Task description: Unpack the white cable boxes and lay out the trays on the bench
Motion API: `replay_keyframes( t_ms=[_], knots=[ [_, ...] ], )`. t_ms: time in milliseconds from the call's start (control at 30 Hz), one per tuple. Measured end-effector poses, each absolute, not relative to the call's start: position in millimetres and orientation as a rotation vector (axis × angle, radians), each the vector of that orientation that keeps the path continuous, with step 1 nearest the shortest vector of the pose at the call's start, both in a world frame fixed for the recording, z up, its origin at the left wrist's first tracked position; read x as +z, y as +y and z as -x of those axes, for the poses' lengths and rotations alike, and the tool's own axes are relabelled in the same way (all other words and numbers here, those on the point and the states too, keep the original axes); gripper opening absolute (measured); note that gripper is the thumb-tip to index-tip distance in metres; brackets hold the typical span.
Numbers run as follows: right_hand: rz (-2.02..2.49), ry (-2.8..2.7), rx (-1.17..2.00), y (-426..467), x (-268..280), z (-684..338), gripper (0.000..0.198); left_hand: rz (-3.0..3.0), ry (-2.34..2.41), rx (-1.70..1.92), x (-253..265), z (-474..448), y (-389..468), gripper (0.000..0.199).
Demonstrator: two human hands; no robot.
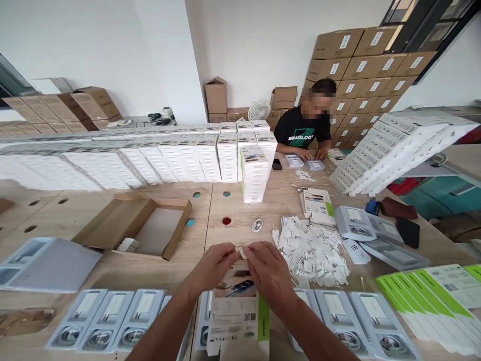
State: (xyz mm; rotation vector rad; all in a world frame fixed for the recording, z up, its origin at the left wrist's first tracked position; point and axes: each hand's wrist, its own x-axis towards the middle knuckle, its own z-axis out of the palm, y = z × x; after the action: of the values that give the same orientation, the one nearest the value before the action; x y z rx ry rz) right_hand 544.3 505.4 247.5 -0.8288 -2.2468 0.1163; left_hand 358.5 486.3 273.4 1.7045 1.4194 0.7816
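My left hand (221,258) and my right hand (267,263) meet over the table, both pinching a small white piece of card (241,251). Whether that piece is joined to the box below, I cannot tell. Under my hands lies a flat white and green printed box (233,321), partly covered by my right arm. Plastic trays (145,308), each with a white charger and a coiled cable, stand in a row on both sides of it. To the right of my right hand spreads a heap of white card scraps (311,253).
Flat printed boxes (428,296) lie fanned at the right. An open brown carton (165,225) and stacked empty trays (48,263) are on the left. Stacked white boxes (255,175) line the far side. Across the table sits a co-worker (306,128), hands on trays.
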Motion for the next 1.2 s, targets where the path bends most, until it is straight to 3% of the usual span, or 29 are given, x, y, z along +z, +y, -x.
replay_keyframes(
  t_ms=[167, 333, 1200],
  knots=[
    [0.798, -2.244, 0.407, 502.7, 266.3, -541.5, 0.028, -1.853, 1.423, 0.724, 285.8, -350.5, 471.0, 0.040],
    [0.904, -2.326, 0.507, 501.4, 277.6, -537.7, 0.027, -2.034, 1.402, 0.651, 296.8, -353.1, 462.2, 0.036],
    [1.016, -2.545, 0.523, 510.9, 286.0, -537.8, 0.028, -2.177, 1.408, 0.419, 292.0, -350.3, 472.0, 0.034]
  ],
)
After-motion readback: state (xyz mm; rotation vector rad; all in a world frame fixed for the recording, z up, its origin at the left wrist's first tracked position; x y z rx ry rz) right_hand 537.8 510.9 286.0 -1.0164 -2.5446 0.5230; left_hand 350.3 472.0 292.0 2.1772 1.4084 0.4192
